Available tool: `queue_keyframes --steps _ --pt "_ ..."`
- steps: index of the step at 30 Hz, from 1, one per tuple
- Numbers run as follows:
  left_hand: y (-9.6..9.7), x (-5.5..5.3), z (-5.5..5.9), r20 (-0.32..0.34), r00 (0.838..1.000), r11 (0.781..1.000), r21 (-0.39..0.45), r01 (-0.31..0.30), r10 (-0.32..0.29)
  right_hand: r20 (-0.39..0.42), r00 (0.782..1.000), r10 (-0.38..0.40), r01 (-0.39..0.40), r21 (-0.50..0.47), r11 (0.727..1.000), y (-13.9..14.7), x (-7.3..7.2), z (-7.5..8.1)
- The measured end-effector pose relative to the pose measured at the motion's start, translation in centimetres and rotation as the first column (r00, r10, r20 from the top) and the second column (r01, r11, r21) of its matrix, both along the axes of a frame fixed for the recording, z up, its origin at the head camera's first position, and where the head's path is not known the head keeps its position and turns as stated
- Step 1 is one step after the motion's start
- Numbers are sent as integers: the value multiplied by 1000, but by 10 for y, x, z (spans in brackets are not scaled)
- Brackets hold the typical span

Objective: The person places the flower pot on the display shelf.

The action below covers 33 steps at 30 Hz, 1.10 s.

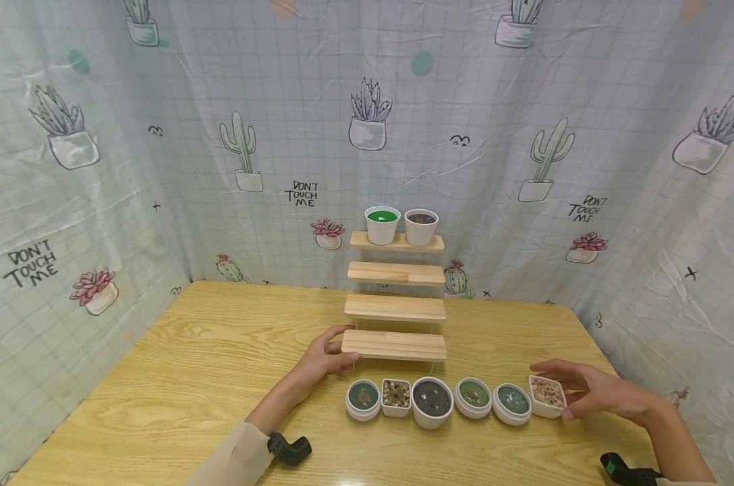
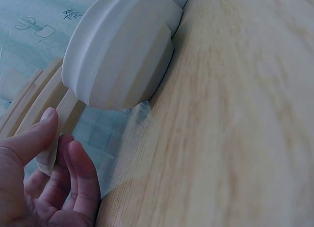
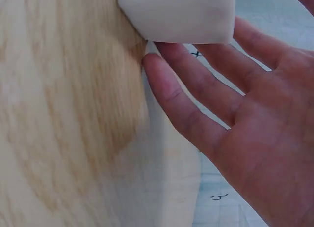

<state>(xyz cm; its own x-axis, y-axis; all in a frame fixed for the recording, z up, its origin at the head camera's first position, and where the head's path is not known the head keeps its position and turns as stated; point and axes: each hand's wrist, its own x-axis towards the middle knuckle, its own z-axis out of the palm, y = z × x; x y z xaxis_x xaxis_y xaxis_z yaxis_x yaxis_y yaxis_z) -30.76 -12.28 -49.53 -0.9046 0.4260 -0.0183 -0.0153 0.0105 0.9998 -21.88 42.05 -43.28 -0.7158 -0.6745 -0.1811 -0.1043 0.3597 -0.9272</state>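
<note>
My left hand (image 1: pixel 324 358) grips the left end of the lowest board of a four-step wooden display stand (image 1: pixel 397 345). The thumb lies on top and the fingers curl below, as the left wrist view also shows. At the far right of a row of small pots, my right hand (image 1: pixel 598 389) holds a square white pot (image 1: pixel 547 396) filled with pale pinkish gravel. Its thumb is at the near right corner and its fingers reach along the far side. In the right wrist view, this pot (image 3: pixel 181 15) partly hides the fingertips.
Left of the square pot stand round white pots with a teal top (image 1: pixel 513 403), a green top (image 1: pixel 473 397) and dark soil (image 1: pixel 432 399), a square pebble pot (image 1: pixel 396 397) and another round pot (image 1: pixel 363 398). Two cups, green (image 1: pixel 382 228) and brown (image 1: pixel 421 229), stand on the top step.
</note>
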Motion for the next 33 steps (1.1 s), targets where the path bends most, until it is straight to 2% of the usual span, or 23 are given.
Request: queue_keyframes --steps 7,16,20,27,33 --pt "1 -1 -1 -1 1000 1000 -1 3 -3 -34 999 -18 20 40 999 0 -1 -6" --pt "1 -2 -1 7 1000 1000 5 3 -3 -48 999 7 -6 31 999 2 -4 -10" --pt "1 -2 -1 11 1000 1000 9 -2 1 -52 999 14 -13 35 999 2 -5 -10" --pt "2 -2 -1 -11 1000 1000 -2 -4 4 -3 1000 -14 14 63 998 2 -5 -6" --pt "2 -2 -2 -17 1000 1000 -8 4 -4 -18 1000 -21 22 70 997 1 -3 -5"
